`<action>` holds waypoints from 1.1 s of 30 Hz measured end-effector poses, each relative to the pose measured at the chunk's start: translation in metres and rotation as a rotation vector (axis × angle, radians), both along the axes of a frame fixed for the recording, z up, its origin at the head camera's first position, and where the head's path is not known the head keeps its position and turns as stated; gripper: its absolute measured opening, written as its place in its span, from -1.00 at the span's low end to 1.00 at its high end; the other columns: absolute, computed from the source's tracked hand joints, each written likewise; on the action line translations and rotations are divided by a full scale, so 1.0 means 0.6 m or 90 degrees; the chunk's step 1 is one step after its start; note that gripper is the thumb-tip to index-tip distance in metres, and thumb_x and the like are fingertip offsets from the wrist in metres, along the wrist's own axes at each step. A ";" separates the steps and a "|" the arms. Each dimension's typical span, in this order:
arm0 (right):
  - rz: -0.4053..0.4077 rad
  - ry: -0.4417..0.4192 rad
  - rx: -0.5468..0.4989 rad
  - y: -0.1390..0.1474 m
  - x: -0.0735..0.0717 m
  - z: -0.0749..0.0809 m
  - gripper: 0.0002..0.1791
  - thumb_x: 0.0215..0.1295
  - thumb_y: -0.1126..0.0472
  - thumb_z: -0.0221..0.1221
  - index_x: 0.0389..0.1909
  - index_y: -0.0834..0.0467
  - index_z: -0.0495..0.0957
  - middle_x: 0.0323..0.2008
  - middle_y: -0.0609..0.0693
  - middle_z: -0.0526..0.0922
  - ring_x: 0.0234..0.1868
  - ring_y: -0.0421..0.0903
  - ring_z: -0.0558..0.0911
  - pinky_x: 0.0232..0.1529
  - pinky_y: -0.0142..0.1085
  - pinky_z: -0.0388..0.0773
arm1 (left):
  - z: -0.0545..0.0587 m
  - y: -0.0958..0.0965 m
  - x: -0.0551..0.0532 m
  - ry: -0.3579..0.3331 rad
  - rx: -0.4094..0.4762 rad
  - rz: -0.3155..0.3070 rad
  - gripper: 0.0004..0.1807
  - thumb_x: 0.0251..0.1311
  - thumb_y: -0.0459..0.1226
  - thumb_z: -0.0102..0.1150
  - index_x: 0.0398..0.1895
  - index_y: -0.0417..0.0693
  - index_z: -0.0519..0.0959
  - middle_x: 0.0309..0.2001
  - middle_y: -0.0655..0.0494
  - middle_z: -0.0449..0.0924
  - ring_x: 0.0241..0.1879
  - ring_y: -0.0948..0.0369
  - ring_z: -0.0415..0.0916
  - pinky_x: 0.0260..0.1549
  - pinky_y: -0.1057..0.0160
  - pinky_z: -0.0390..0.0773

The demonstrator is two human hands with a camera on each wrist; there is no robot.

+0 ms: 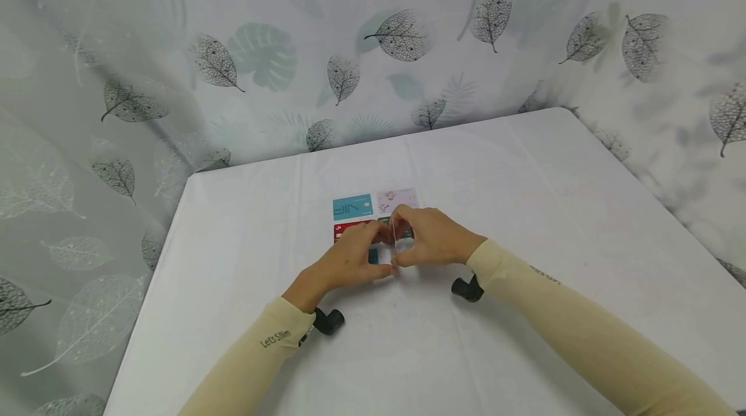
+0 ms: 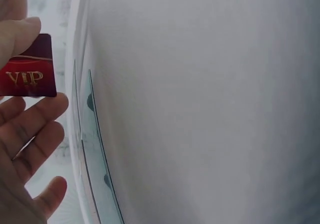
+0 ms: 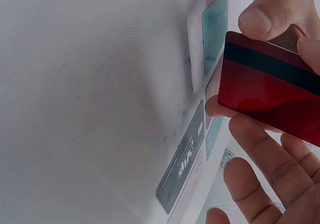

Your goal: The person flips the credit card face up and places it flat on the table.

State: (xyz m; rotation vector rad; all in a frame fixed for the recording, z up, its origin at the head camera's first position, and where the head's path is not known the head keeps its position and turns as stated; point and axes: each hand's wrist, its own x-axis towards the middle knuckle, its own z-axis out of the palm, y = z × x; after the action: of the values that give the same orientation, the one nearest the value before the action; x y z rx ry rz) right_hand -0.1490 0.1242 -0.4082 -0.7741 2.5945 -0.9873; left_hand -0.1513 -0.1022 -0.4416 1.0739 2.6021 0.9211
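Note:
Over a group of cards on the white table [image 1: 524, 208], my two hands meet. Between them a red card [image 1: 394, 241] stands upright, edge-on to the head view. My left hand [image 1: 373, 251] has its thumb on the card's gold VIP face [image 2: 31, 73], with the fingers [image 2: 35, 129] spread loosely below it. My right hand [image 1: 408, 234] pinches the same card from the other side, where the back [image 3: 270, 93] shows a black stripe between thumb and fingers [image 3: 260, 154]. Just beyond the hands lie a blue VIP card [image 1: 352, 207] and a pale pink card [image 1: 397, 198].
Another red card [image 1: 348, 229] lies flat left of the hands, and parts of a green and a blue card peek out beneath them. A leaf-print curtain [image 1: 262, 59] hangs behind and beside the table. Black wrist mounts [image 1: 328, 321] sit under both sleeves.

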 end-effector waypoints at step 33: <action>0.016 0.189 0.261 0.027 0.004 -0.013 -0.37 0.03 -0.15 0.50 0.11 0.07 0.68 -0.07 -0.05 0.69 -0.10 -0.09 0.60 -0.20 -0.16 0.44 | 0.002 0.001 0.003 0.122 -0.181 0.023 -0.36 0.20 0.07 0.42 0.29 0.01 0.56 0.06 0.11 0.61 0.14 0.12 0.48 0.36 0.01 0.39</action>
State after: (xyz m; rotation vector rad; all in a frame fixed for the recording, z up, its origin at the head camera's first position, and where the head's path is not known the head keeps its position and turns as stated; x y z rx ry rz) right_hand -0.1466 0.1406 -0.4162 -0.8898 2.8854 -0.3249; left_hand -0.1494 -0.1018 -0.4403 1.0875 2.8037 0.4529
